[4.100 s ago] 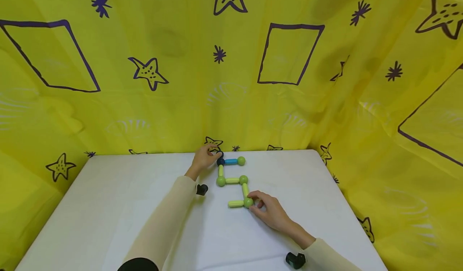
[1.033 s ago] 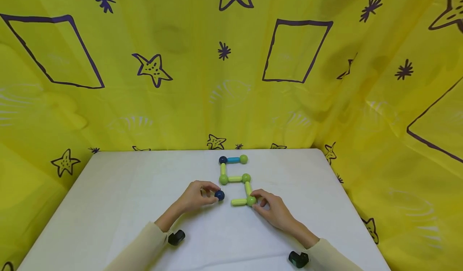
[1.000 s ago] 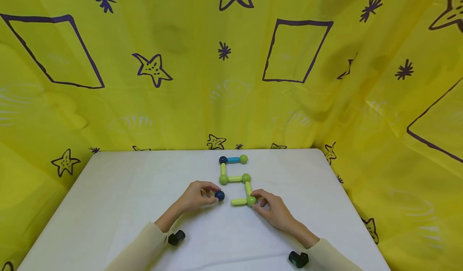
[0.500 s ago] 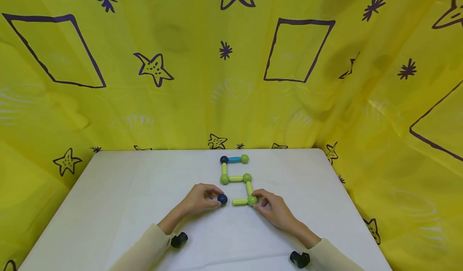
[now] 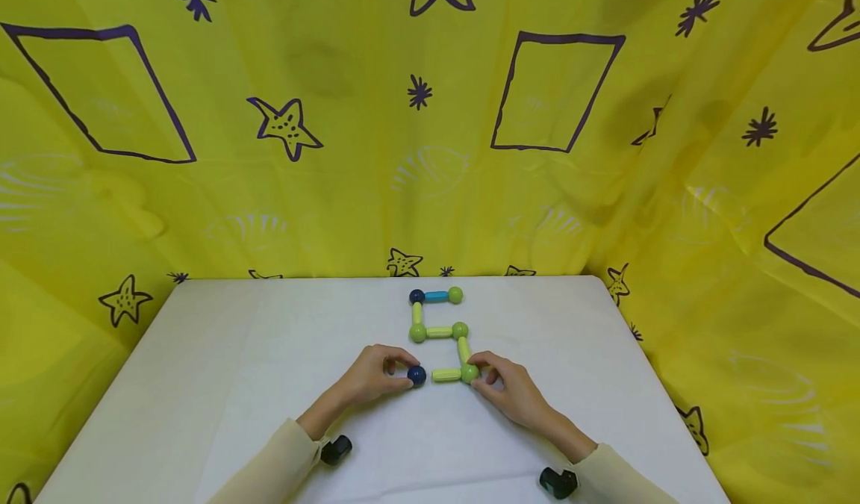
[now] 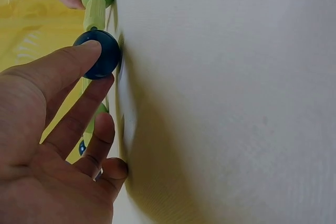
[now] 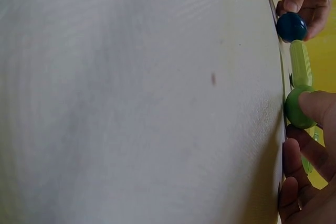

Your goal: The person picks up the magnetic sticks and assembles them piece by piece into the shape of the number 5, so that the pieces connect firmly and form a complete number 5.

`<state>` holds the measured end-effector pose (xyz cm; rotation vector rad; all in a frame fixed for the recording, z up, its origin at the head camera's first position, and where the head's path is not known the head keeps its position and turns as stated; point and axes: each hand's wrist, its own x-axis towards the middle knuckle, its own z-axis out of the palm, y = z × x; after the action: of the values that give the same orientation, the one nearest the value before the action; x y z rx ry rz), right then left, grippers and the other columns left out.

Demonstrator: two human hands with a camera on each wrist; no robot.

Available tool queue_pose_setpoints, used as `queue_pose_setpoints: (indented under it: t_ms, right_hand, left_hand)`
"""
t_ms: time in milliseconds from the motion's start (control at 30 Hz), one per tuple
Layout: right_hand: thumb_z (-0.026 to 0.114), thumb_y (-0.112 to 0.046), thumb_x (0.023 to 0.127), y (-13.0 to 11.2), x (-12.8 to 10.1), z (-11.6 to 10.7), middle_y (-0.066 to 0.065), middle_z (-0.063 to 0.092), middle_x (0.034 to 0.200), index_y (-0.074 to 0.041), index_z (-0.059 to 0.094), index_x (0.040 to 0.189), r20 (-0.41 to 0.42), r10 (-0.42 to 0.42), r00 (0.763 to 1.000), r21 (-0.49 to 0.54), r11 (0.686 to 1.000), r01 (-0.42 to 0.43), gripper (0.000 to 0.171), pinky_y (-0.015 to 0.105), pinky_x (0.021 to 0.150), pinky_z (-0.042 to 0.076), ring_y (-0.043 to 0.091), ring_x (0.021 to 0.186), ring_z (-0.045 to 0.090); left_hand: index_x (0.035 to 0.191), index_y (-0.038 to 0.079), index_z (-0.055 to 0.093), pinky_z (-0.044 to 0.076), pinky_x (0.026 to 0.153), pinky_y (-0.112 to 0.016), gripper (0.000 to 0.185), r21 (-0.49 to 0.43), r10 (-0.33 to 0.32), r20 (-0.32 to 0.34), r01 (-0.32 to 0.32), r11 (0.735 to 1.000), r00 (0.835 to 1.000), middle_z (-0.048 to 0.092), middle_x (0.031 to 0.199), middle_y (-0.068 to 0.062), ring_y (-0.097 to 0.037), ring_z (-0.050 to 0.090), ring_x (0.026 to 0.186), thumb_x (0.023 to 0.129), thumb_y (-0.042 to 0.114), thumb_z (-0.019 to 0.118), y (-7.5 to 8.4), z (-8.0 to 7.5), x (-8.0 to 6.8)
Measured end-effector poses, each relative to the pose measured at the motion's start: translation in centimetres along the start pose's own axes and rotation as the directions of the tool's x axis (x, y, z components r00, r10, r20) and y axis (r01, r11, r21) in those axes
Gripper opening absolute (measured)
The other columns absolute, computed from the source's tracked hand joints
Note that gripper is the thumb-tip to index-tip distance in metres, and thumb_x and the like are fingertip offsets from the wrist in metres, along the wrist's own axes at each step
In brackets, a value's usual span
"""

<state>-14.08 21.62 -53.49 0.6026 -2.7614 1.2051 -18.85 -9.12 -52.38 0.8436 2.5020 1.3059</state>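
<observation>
My left hand [image 5: 374, 375] pinches a dark blue ball [image 5: 416, 375] between thumb and fingers, just left of the free end of a light green rod [image 5: 446, 375]. A small gap shows between ball and rod in the head view. My right hand [image 5: 513, 392] pinches the green ball [image 5: 469, 373] at the rod's other end. From there the chain of rods and balls zigzags away from me: a rod up to another green ball [image 5: 460, 330], a rod left to a third [image 5: 418, 332], a rod up to a navy ball [image 5: 416, 296], then a blue rod [image 5: 437, 296] ending in a green ball [image 5: 455, 295].
The pieces lie on a white table [image 5: 269, 355], near its back edge. A yellow curtain [image 5: 349, 190] with drawn stars and frames hangs behind and on both sides. Black wrist cameras sit at both cuffs, the left camera [image 5: 336, 450] close over the table.
My left hand left the far navy ball, then came forward holding a dark blue ball and moved it right and nearer, beside the rod's end. My right hand stays on the green ball.
</observation>
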Motion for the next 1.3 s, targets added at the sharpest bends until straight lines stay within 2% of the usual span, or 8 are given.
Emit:
queue_pose_setpoints:
  t_ms: [267,633,867,1300]
  right_hand:
    - [0.077,-0.009,0.092,0.0,-0.1,0.1,-0.005,0.069,0.11,-0.019,0.066,0.124,0.0,-0.004,1.0,-0.004,1.0,0.004,0.036,0.027,0.07,0.048,0.003,0.077,0.056]
    - [0.077,-0.009,0.092,-0.1,-0.2,-0.1,-0.005,0.069,0.109,-0.018,0.066,0.124,-0.002,0.013,1.0,-0.006,1.0,-0.013,0.035,0.028,0.07,0.047,0.004,0.077,0.055]
    - [0.077,-0.009,0.092,-0.1,-0.2,0.0,-0.004,0.069,0.112,-0.02,0.066,0.124,0.004,0.012,1.0,-0.001,1.0,-0.012,0.036,0.028,0.071,0.048,0.005,0.078,0.057]
    - [0.078,-0.01,0.091,-0.2,-0.3,-0.1,-0.006,0.068,0.107,-0.02,0.067,0.123,-0.005,0.021,1.0,0.0,1.0,-0.021,0.035,0.027,0.069,0.047,0.005,0.076,0.055]
  left_hand:
    - [0.109,0.017,0.078,0.04,0.067,-0.025,0.025,0.014,-0.004,-0.005,0.004,1.0,1.0,0.069,0.094,0.01,-0.016,0.052,0.075,0.085,0.012,0.084,0.2,0.2,-0.2]
    - [0.108,0.018,0.078,0.04,0.068,-0.026,0.025,0.016,0.005,-0.02,-0.005,1.0,1.0,0.068,0.091,0.01,-0.016,0.052,0.074,0.085,0.014,0.085,0.3,0.5,-0.1]
    - [0.108,0.019,0.078,0.04,0.069,-0.026,0.024,0.01,0.002,-0.021,-0.002,1.0,1.0,0.069,0.092,0.01,-0.016,0.053,0.075,0.085,0.014,0.085,0.6,1.0,-0.1]
    - [0.11,0.018,0.078,0.04,0.067,-0.025,0.025,0.002,-0.008,-0.015,0.008,1.0,1.0,0.069,0.094,0.012,-0.015,0.052,0.075,0.087,0.015,0.084,0.6,1.2,-0.3]
